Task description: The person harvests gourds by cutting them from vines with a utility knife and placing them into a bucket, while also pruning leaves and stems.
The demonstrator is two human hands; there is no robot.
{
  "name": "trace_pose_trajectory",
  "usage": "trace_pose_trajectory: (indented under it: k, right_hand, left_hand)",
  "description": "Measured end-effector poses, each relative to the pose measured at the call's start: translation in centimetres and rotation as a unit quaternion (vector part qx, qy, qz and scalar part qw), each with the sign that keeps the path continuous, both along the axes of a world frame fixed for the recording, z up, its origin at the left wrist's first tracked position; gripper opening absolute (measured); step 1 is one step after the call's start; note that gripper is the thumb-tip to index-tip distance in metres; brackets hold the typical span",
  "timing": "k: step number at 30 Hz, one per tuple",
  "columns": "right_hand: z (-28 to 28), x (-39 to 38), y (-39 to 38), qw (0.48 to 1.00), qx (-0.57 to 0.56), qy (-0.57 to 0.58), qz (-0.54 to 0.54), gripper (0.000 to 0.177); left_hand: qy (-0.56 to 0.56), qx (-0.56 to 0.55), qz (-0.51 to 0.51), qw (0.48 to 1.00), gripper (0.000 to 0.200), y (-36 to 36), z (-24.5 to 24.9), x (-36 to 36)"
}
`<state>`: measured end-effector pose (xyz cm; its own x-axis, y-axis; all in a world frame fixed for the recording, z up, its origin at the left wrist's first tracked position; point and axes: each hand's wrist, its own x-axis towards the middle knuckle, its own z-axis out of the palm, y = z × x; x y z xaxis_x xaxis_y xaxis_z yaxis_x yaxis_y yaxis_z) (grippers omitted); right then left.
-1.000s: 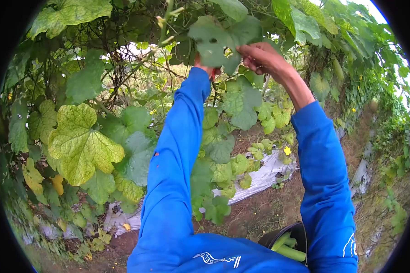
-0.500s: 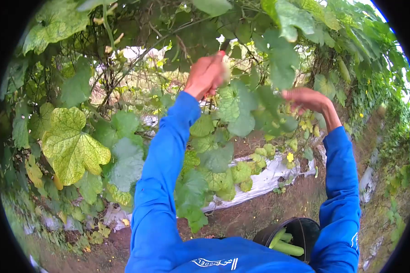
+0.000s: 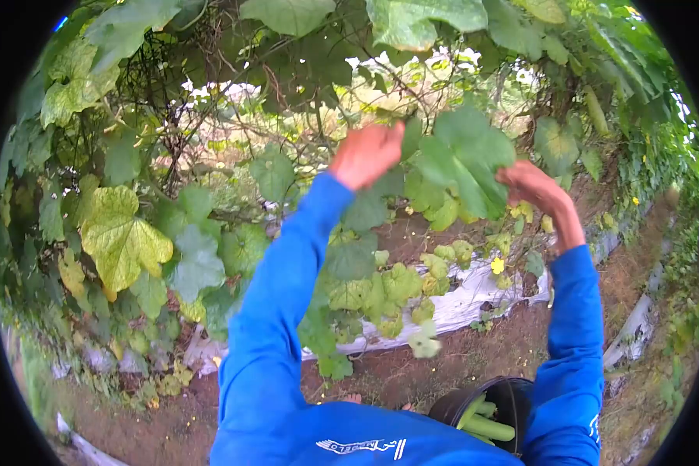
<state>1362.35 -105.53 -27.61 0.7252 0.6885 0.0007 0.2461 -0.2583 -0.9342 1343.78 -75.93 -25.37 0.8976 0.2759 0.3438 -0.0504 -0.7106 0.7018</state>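
Note:
My left hand [image 3: 367, 154] is raised in front of the vines, its fingers closed. What it holds, if anything, is hidden behind the fingers. To its right spreads a broad green leaf [image 3: 467, 159]. My right hand [image 3: 537, 190] is at that leaf's right edge, fingers bent and pinched against it. A long green gourd [image 3: 596, 110] hangs among the vines at the upper right. Close to my body on the right stands a black bucket [image 3: 518, 400] with several long green gourds [image 3: 485, 426] inside.
Tangled vines and leaves cover the upper view, with a large yellowing leaf [image 3: 123, 237] at left. Pale plastic sheeting [image 3: 466, 303] lies along the soil [image 3: 396, 373] below. A small yellow flower [image 3: 497, 266] shows beyond my right arm.
My left hand has come down and slightly right. My right hand has moved a little lower, onto the broad leaf's edge. The view has shifted a little.

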Motion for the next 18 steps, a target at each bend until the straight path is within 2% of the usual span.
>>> trace_pose_trajectory:
  k: [1,2,3,4,6,7,8,9,10,12,13,14,15,16,18]
  right_hand:
    - [-0.1,-0.1,-1.6,1.0,-0.001,0.007,0.008,0.031]
    - [0.1,0.3,-3.1,0.985,-0.171,-0.011,0.031,0.032]
    - [0.0,0.6,-3.7,0.94,-0.336,-0.031,0.054,0.033]
    - [-0.5,1.1,-3.3,0.939,-0.336,-0.032,0.062,0.033]
    - [-1.0,2.1,-2.4,0.929,-0.325,-0.174,0.036,0.043]
    - [-0.9,0.6,-0.9,0.952,-0.237,-0.189,0.035,0.05]
    - [-0.6,-1.9,1.5,0.967,-0.149,-0.204,0.034,0.057]
    - [-0.2,-4.1,4.2,0.98,-0.121,-0.154,0.033,0.065]
    - [0.0,-6.1,6.9,0.99,-0.092,-0.101,0.032,0.073]
    - [-1.7,-7.4,11.8,0.996,-0.055,0.004,0.073,0.08]
    - [-2.3,-8.0,13.7,0.996,-0.056,0.0,0.076,0.08]
    - [-2.9,-8.6,15.2,0.994,-0.01,0.072,0.083,0.075]
    - [-3.7,-8.9,16.2,0.985,0.034,0.144,0.09,0.069]
    - [-4.9,-8.8,16.5,0.985,0.029,0.144,0.093,0.069]
    - [-7.7,-8.8,15.8,0.974,0.126,0.126,0.139,0.055]
  left_hand:
    - [-0.026,0.035,-0.021,0.999,0.054,-0.1,-2.6,-1.1]
    - [-0.017,0.008,-0.029,0.999,0.053,-0.6,-4.1,-3.6]
    - [-0.009,-0.02,-0.037,0.999,0.055,-0.7,-4.9,-5.7]
    - [-0.006,-0.021,-0.03,0.999,0.055,0.1,-4.5,-7.1]
    - [-0.132,-0.225,0.091,0.961,0.053,2.0,-3.1,-10.0]
    - [-0.151,-0.223,0.113,0.956,0.053,3.9,-3.4,-10.0]
    - [-0.109,-0.244,0.142,0.953,0.052,4.8,-3.7,-8.8]
    - [-0.068,-0.264,0.17,0.947,0.051,5.6,-4.2,-7.7]
    - [-0.075,-0.266,0.172,0.945,0.051,5.7,-4.8,-6.8]
    - [-0.039,-0.188,0.138,0.972,0.051,5.5,-6.3,-4.4]
    - [-0.059,-0.107,0.136,0.983,0.051,6.0,-7.3,-2.9]
    - [-0.077,-0.027,0.134,0.988,0.051,6.2,-8.1,-1.6]
    - [-0.079,-0.03,0.136,0.987,0.051,5.4,-8.9,-1.0]
    - [-0.094,-0.01,0.12,0.988,0.051,4.3,-10.1,-0.9]
    - [-0.105,0.004,0.111,0.988,0.052,3.5,-11.9,-1.9]
